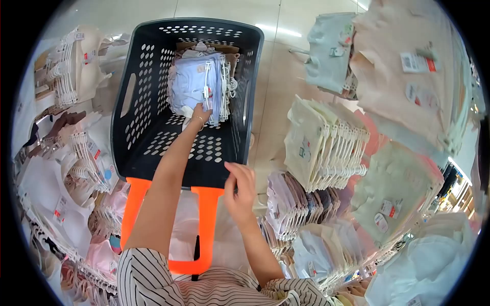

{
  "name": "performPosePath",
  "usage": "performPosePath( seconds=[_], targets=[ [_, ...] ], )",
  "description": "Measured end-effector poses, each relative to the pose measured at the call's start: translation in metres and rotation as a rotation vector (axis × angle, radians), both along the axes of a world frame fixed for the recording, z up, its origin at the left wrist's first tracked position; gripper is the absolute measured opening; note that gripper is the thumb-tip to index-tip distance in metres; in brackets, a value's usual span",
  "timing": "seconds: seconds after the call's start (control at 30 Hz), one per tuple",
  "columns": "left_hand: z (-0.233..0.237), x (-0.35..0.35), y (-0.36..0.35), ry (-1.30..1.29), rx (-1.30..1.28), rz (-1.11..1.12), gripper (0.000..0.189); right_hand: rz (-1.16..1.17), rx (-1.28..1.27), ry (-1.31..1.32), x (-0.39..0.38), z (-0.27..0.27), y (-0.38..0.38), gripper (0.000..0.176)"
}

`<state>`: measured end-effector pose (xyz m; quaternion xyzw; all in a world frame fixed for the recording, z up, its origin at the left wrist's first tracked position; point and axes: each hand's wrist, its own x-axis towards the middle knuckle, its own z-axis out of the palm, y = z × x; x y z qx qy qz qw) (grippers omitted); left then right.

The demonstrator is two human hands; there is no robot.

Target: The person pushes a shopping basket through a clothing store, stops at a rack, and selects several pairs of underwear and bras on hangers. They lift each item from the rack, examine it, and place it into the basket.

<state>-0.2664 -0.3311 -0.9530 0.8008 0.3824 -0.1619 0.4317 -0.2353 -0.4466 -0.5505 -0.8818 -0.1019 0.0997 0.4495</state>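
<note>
A black perforated shopping basket (140, 97) with an orange handle (206, 214) stands on the shop floor in front of me. Inside, at its far end, lies a stack of pale blue and white garments on white hangers (196, 84). My left hand (198, 116) reaches deep into the basket and touches the near edge of that stack; whether it grips anything I cannot tell. My right hand (240, 186) rests at the basket's near rim, fingers loosely curled beside the orange handle, with nothing visible in it.
Racks of folded garments on white hangers (326, 145) crowd the right side, cream, pink and mint (332, 51). More hanging pieces with red tags (71, 66) fill the left. Glossy tiled floor (275, 66) shows beyond the basket.
</note>
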Motion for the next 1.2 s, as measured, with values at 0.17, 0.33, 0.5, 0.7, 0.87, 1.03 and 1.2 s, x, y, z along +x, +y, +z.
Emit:
performPosePath(
  seconds=[0.17,0.33,0.5,0.7,0.87,1.03,1.2],
  targets=[
    [0.014,0.021,-0.008,0.203,-0.614,0.439,0.044,-0.078,0.028,0.389,0.011,-0.064,0.033,0.028],
    [0.025,0.034,-0.004,0.035,-0.593,0.325,0.025,0.019,-0.250,0.381,0.021,-0.154,0.035,0.045],
    [0.137,0.053,0.015,-0.231,-0.829,0.187,0.024,0.063,-0.395,0.475,0.022,-0.180,0.045,0.060],
    [0.276,0.065,0.051,-0.386,-0.596,-0.089,0.021,-0.043,0.084,0.468,0.019,-0.108,0.051,0.049],
    [0.358,0.095,0.077,-0.832,-0.139,-0.460,0.025,-0.005,-0.013,0.225,0.023,-0.013,0.020,0.040],
    [0.367,0.140,0.058,-1.053,-0.159,-0.176,0.078,0.105,0.024,0.450,0.017,0.076,-0.057,0.039],
    [0.405,0.148,0.010,-0.787,-0.824,-0.497,0.052,0.047,0.248,0.323,-0.010,0.140,-0.144,0.034]
  ],
)
